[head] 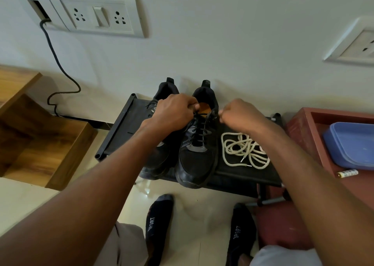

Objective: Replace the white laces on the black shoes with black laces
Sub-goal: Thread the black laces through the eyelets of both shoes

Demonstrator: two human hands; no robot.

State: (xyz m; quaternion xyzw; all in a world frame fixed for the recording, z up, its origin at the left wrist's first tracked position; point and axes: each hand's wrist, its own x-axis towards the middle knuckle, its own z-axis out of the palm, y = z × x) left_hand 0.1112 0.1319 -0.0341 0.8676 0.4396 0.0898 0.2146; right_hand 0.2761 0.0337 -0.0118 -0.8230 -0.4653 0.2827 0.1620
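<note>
I count two black shoes (194, 144) side by side on one black rack (121, 128). Right of the shoes lies one heap of white laces (242, 150); how many laces are in it I cannot tell. My two hands (174, 112) are over the shoes. Further right of the shoes: one blue lid (352, 144) and one small battery (347, 173). Below the shoes, my two socks (159, 215).

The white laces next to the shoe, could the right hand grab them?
Probably yes. The white laces lie uncovered just below the right hand, though its fingers now pinch the black lace.
</note>
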